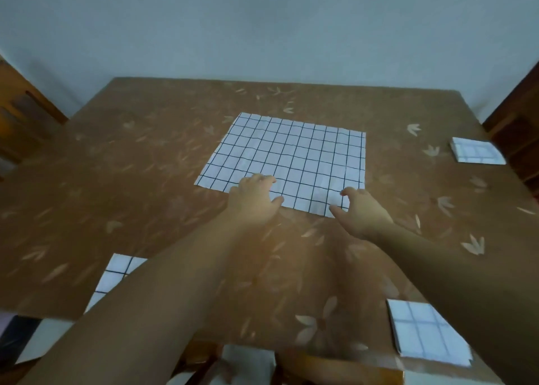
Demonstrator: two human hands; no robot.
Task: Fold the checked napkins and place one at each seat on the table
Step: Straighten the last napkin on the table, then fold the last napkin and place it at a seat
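Hands are reaching forward from the bottom of the frame, both bare forearms stretching over a table (131,180) that is wearing a brown cover with pale leaf shapes. In the middle of the frame an unfolded napkin (291,154) (white with dark grid lines) is lying spread flat on the cover, with a few light creases showing.

The left hand (253,201) is resting on the near edge of that napkin, left of its middle. Its fingers are bending down with the tips on the cloth and the thumb is pointing off to the right; whether it is gripping the cloth or only pressing on it I cannot tell. The right hand (361,212) is hovering at the napkin's near right corner with thumb and forefinger apart, nothing pinched between them.

Three more checked pieces are sitting on the table. A right-edge napkin (477,151) is lying folded small at the right of the frame. A lower-right napkin (425,332) is lying folded near the table's near edge. A lower-left napkin (116,274) is lying partly under the left forearm — its shape cannot be told.

An upper-left chair (29,113) and an upper-right chair (519,128), both of dark wood, are standing at the table's sides, and a near chair (335,367) is showing at the bottom. A pale wall (262,29) is filling the top.
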